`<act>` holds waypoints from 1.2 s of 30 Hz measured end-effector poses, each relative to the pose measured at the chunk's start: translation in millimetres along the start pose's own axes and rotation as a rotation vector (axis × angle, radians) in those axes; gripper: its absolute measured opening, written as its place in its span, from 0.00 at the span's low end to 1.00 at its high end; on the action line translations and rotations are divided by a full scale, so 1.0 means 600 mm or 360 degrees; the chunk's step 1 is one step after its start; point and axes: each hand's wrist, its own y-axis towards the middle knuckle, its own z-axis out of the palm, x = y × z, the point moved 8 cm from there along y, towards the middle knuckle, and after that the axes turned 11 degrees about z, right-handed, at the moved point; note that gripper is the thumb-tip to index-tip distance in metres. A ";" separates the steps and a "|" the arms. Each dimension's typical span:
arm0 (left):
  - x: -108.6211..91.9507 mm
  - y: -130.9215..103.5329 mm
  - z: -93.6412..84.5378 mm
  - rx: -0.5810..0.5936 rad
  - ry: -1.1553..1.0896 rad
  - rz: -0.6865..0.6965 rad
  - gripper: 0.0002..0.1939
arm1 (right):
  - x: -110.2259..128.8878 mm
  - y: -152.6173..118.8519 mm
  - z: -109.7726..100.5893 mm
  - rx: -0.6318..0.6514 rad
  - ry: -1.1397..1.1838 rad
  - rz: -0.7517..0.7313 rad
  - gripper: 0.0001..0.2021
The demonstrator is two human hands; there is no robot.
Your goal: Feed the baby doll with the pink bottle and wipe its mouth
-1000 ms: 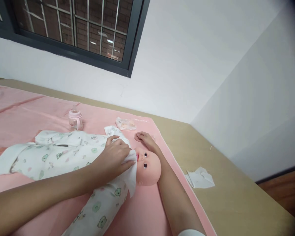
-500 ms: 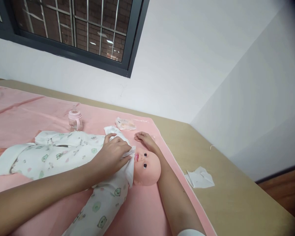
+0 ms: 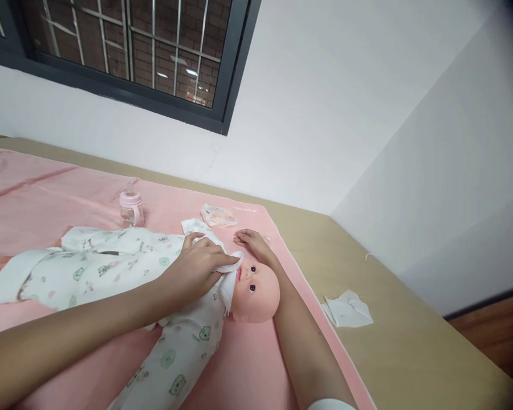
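A baby doll (image 3: pixel 256 293) in a white printed sleepsuit (image 3: pixel 123 262) lies on its back, head toward the right. Across its chest reaches my left hand (image 3: pixel 199 265), which pinches a thin white tissue (image 3: pixel 228 285) between thumb and fingers. The tissue lies over the doll's chin and neck, its upper edge at the mouth. My right forearm curves behind the doll's head. Beyond the head, my right hand (image 3: pixel 252 242) rests on the pink mat (image 3: pixel 256 359), fingers loosely extended and holding nothing.
A pink-topped baby bottle (image 3: pixel 131 208) stands by the doll's legs. Near my right hand lies a clear plastic packet (image 3: pixel 218 215). A crumpled white tissue (image 3: pixel 348 309) lies on the wooden surface (image 3: pixel 393 330) to the right. A wall (image 3: pixel 303 114) and barred window (image 3: pixel 123 51) rise behind.
My left hand has pushed the upper edge of the tissue slightly right and up, closer to the doll's mouth. My right hand and the doll have stayed put.
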 end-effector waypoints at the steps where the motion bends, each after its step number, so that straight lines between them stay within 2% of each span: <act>1: 0.001 0.000 0.001 -0.0004 0.0004 0.0003 0.22 | 0.000 0.000 0.000 0.0001 0.0000 0.0000 0.02; 6: 0.001 -0.001 -0.003 -0.0031 -0.0032 -0.0009 0.26 | -0.002 0.003 -0.001 0.0010 -0.0005 0.0002 0.02; 11: -0.004 0.001 -0.006 0.0109 -0.0338 -0.0109 0.14 | -0.004 0.007 -0.003 0.0016 -0.0009 -0.0002 0.02; 13: -0.007 0.002 -0.006 0.0167 -0.0361 -0.0118 0.12 | -0.005 0.008 -0.003 0.0016 -0.0007 -0.0005 0.02; 20: -0.012 -0.001 0.002 0.0220 -0.0195 -0.0058 0.24 | -0.002 0.005 0.000 0.0028 -0.0007 -0.0009 0.03; 24: -0.009 -0.002 0.006 0.0210 -0.0170 -0.0061 0.22 | -0.004 0.002 0.001 0.0019 -0.0014 -0.0001 0.02; 27: -0.005 -0.002 -0.007 0.0118 -0.0258 -0.0084 0.24 | 0.003 -0.007 0.003 0.0048 -0.0013 0.0018 0.04; 29: 0.000 -0.001 -0.026 -0.0002 -0.0344 -0.0117 0.22 | 0.023 -0.020 0.010 0.0120 -0.0033 0.0026 0.08; 31: 0.007 -0.002 -0.050 -0.0129 -0.0416 -0.0158 0.18 | 0.062 -0.042 0.022 0.0210 -0.0091 -0.0030 0.12; 33: 0.014 -0.003 -0.073 -0.0236 -0.0438 -0.0200 0.15 | 0.121 -0.079 0.043 0.0287 -0.0179 -0.0201 0.13; 36: 0.025 -0.007 -0.103 -0.0363 -0.0332 -0.0246 0.13 | 0.211 -0.161 0.098 0.0454 -0.0447 -0.0547 0.13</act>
